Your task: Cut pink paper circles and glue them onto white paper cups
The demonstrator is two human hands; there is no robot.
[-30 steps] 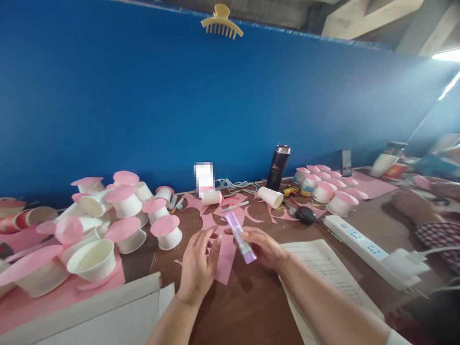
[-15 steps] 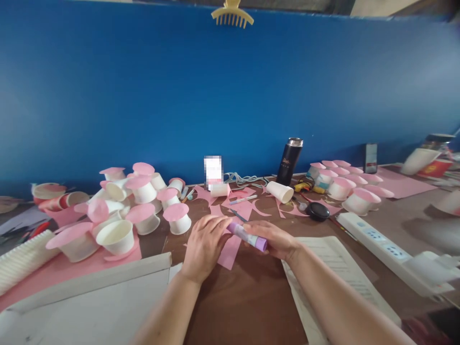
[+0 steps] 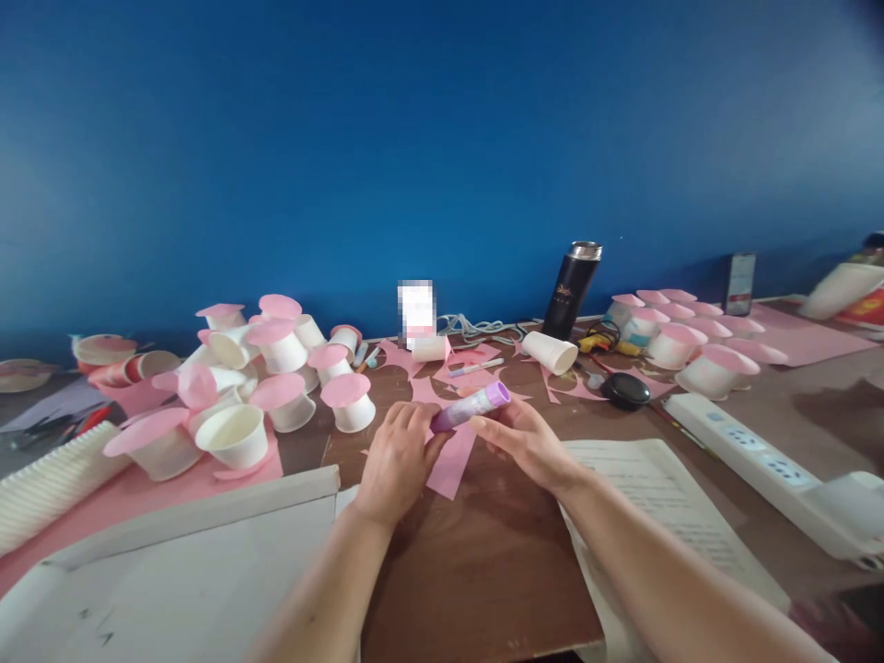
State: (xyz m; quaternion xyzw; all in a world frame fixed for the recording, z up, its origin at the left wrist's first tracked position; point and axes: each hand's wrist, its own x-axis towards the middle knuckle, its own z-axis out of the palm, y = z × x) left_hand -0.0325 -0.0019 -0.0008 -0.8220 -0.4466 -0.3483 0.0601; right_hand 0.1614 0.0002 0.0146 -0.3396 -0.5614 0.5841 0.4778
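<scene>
A purple glue-stick-like tube (image 3: 471, 408) is held over the brown table (image 3: 476, 571), its open-looking end tilted up to the right. My left hand (image 3: 401, 460) is closed round the tube's lower left end. Beside its right part is my right hand (image 3: 529, 442), with the thumb and fingers curled at the tube; whether they grip it is hard to make out. Under the hands lies a pink paper strip (image 3: 450, 465). Behind them are pink paper scraps (image 3: 476, 357) and a white pen (image 3: 476, 367).
Paper cups with pink discs (image 3: 347, 414) crowd the left; more (image 3: 715, 373) stand at the right. A black bottle (image 3: 572, 290), a lying cup (image 3: 551, 353), a black round object (image 3: 625, 390), a power strip (image 3: 746, 451) and printed sheets (image 3: 663, 497) are around.
The tube has turned from sloping down to the right to pointing up to the right. My right hand has shifted its hold, and the camera view has tipped downward slightly.
</scene>
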